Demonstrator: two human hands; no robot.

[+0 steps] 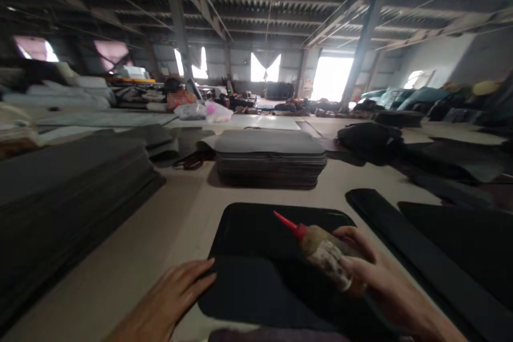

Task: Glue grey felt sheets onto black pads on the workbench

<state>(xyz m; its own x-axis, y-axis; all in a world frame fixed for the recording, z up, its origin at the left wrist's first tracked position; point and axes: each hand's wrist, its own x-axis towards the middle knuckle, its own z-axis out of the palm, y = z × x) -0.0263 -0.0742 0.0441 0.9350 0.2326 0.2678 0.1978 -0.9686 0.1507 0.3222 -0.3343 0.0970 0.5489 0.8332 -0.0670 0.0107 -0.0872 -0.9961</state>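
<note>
A dark panel with rounded corners (248, 283) lies flat on the pale table (180, 235) in front of me. At its left edge rests my left hand (180, 288), fingers stretched out and the fingertips touching the rim. My right hand (368, 262) is wrapped round a glue bottle (324, 251) with a red pointed nozzle, tilted over the panel's right half. The nozzle tip points up and to the left, above the panel's far part. White residue covers part of the bottle's side.
Behind the panel stands a stack of grey sheets (270, 163). A taller stack of dark sheets (72, 192) fills the left side. Scissors (192, 160) lie between them. To the right are a long dark strip (417, 256), another dark panel (473, 240) and a black bundle (368, 139).
</note>
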